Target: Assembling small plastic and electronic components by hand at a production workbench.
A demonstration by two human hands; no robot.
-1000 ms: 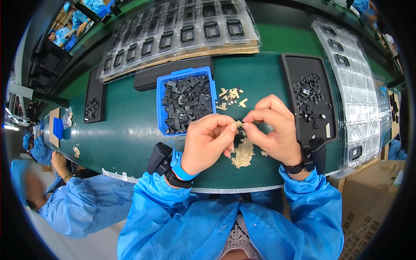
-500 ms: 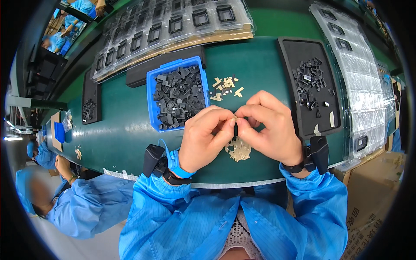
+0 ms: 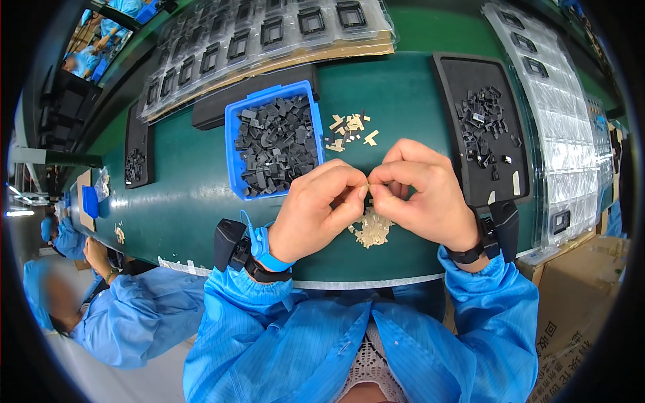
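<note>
- Left hand (image 3: 319,211) and right hand (image 3: 420,191) pinched shut together on something tiny, hidden between fingertips.
- Held over beige scrap pile (image 3: 371,230), so peelings drop there.
- Blue bin of black parts (image 3: 274,144) near for reaching.

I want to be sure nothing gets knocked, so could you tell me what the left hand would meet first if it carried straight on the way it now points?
The left hand points rightward, fingers already touching the right hand, so it meets that first.
</note>
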